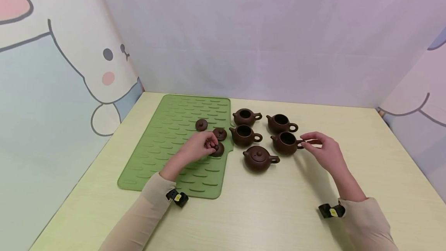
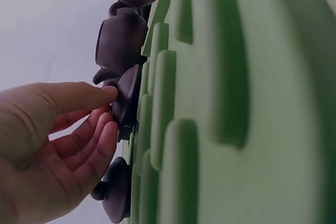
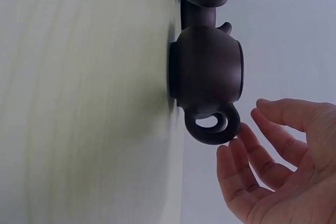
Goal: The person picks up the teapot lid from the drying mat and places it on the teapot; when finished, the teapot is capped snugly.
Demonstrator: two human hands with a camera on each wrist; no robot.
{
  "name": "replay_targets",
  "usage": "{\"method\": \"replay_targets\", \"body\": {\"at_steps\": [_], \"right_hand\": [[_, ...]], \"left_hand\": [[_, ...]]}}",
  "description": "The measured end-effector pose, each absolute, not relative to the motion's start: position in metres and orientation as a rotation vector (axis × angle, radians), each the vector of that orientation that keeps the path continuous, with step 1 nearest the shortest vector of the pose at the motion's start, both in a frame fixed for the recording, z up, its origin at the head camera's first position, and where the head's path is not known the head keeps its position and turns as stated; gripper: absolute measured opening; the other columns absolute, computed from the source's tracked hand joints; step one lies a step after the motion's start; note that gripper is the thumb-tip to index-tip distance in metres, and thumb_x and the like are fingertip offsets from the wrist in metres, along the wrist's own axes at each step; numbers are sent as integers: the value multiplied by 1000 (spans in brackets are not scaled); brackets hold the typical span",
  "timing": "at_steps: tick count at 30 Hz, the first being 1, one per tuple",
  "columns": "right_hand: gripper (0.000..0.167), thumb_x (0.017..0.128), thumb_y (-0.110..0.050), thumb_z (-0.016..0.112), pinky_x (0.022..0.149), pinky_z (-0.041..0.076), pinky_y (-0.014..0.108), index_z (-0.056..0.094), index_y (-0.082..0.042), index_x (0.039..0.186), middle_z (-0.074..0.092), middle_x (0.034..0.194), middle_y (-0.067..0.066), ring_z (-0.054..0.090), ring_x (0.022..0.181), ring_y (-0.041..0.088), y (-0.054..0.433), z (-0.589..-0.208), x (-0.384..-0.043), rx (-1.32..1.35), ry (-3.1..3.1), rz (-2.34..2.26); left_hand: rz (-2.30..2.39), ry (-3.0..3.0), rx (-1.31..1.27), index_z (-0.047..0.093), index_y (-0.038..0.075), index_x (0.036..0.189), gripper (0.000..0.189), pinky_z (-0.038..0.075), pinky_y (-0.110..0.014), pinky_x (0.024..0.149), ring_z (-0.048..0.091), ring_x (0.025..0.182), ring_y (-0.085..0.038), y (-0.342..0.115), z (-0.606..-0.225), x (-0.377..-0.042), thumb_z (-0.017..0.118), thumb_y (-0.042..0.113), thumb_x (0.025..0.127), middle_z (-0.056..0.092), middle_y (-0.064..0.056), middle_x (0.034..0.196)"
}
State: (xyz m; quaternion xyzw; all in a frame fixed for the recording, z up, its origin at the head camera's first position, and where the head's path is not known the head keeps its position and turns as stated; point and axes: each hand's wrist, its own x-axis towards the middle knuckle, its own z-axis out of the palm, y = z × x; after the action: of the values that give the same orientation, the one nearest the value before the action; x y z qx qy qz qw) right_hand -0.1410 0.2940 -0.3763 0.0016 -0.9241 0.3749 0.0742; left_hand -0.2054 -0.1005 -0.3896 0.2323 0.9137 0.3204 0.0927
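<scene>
On the right edge of the green mat (image 1: 174, 134), my left hand (image 1: 196, 147) pinches the knob of a dark brown teapot lid (image 1: 219, 151). The left wrist view shows thumb and fingers at the knob of that lid (image 2: 128, 95), which is tilted in view. Two more lids lie by it: one just behind (image 1: 220, 133) and another farther back (image 1: 201, 124). My right hand (image 1: 325, 152) is at the handle of a lidless teapot (image 1: 285, 144). In the right wrist view its fingers are spread beside the handle (image 3: 210, 136), not wrapped round it.
Three other lidless teapots stand behind: a back left one (image 1: 245, 117), one in front of it (image 1: 242, 136) and a back right one (image 1: 280, 124). A teapot with its lid on (image 1: 258, 159) stands nearest me. The pale wooden table (image 1: 271, 212) meets a wall at the back.
</scene>
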Motion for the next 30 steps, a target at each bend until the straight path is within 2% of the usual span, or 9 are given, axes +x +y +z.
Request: {"method": "replay_targets", "body": {"at_steps": [11,19,21,23,26,30], "right_hand": [[27,98,-19,64,70,48,17,69,-3,118,71,113,22,64,109,41,296,-380,-146,-13,-2809,1083],[27,97,-21,66,72,46,15,70,-3,118,72,113,20,65,108,36,297,-383,-152,12,-2837,1077],[27,97,-21,66,74,46,15,71,-4,117,73,114,19,67,105,24,297,-384,-153,23,-2847,1070],[26,96,-21,67,74,46,14,71,-4,115,73,113,18,65,98,6,297,-386,-155,29,-2851,1077],[24,96,-20,67,74,45,13,72,-4,113,74,110,18,54,86,-16,296,-387,-156,35,-2848,1089],[21,96,-18,67,72,45,14,72,-4,111,74,107,18,49,81,-21,296,-388,-157,30,-2842,1100]], "left_hand": [[916,2732,693,68,11,95,10,52,-24,71,60,79,-10,-100,-389,-206,74,8,88,66,-1,89],[846,2807,698,68,15,97,11,53,-30,78,60,88,-13,-98,-389,-205,75,15,89,60,-4,107],[832,2824,699,68,16,97,11,53,-33,81,60,93,-15,-97,-389,-205,76,17,89,59,-4,110],[839,2825,692,68,17,97,11,53,-35,84,60,98,-18,-97,-388,-205,76,18,89,59,-3,111],[885,2811,694,67,17,98,12,54,-38,91,62,106,-20,-95,-386,-204,76,17,89,62,-3,112],[965,2787,690,66,15,100,14,55,-39,94,65,109,-21,-93,-384,-204,75,15,89,67,-3,112]]}}
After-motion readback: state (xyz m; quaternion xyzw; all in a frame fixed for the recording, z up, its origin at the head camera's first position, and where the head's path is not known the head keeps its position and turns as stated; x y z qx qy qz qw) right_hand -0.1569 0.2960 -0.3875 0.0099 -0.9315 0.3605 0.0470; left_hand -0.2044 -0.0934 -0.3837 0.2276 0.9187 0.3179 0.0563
